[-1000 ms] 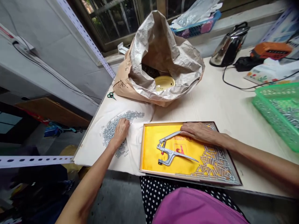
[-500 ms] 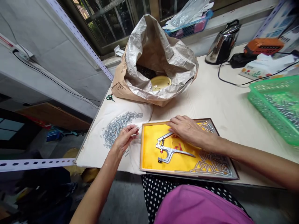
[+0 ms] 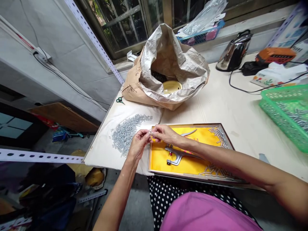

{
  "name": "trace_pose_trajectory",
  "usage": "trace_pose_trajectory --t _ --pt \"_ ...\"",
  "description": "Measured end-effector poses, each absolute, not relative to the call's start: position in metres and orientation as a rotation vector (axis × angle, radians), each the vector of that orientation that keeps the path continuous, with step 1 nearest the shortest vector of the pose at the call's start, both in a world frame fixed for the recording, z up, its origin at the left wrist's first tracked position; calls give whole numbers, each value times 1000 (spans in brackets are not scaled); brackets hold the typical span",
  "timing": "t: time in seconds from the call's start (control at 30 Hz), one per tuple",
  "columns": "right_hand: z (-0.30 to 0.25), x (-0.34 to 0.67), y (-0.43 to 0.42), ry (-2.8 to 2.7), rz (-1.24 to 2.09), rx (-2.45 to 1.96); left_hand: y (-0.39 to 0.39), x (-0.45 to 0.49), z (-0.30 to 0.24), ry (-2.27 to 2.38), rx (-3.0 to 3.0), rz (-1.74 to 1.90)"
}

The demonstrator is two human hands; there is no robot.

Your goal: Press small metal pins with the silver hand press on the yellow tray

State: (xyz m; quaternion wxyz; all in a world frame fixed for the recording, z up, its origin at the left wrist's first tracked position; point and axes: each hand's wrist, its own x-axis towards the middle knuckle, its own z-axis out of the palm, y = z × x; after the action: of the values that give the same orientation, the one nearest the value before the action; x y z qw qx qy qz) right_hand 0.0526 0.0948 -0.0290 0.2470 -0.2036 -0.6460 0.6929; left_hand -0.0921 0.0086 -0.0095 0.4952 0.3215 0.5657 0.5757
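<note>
My left hand (image 3: pixel 139 143) and my right hand (image 3: pixel 164 134) meet fingertip to fingertip above the left edge of a yellow-lined tray (image 3: pixel 158 160). Both pinch a small silver metal piece (image 3: pixel 150 132) between them. A pile of small silver pieces (image 3: pixel 126 131) lies on white cloth just left of my hands. Metal hand pliers (image 3: pixel 176 154) rest in the tray under my right forearm. More silver pieces (image 3: pixel 218 171) lie along the tray's right and front sides.
A large open paper sack (image 3: pixel 168 64) with a yellow dish (image 3: pixel 171 86) inside stands behind the tray. Green scissors (image 3: pixel 119 100) lie at its left. A green basket (image 3: pixel 286 112) of silver pieces sits at the right. A kettle (image 3: pixel 233 51) and cables are at the back.
My left hand left the pile with a piece and rose toward the tray. My right hand came off the pliers and moved left to meet it.
</note>
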Motion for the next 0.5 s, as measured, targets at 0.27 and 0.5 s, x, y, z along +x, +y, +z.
trace_pose_trajectory --t 0.27,0.5 --pt "-25 -4 106 -1962 1658 -804 -5 -112 -9 1680 834 1667" --pt "-4 84 97 -2649 748 -626 -29 -78 -3 1761 953 1262"
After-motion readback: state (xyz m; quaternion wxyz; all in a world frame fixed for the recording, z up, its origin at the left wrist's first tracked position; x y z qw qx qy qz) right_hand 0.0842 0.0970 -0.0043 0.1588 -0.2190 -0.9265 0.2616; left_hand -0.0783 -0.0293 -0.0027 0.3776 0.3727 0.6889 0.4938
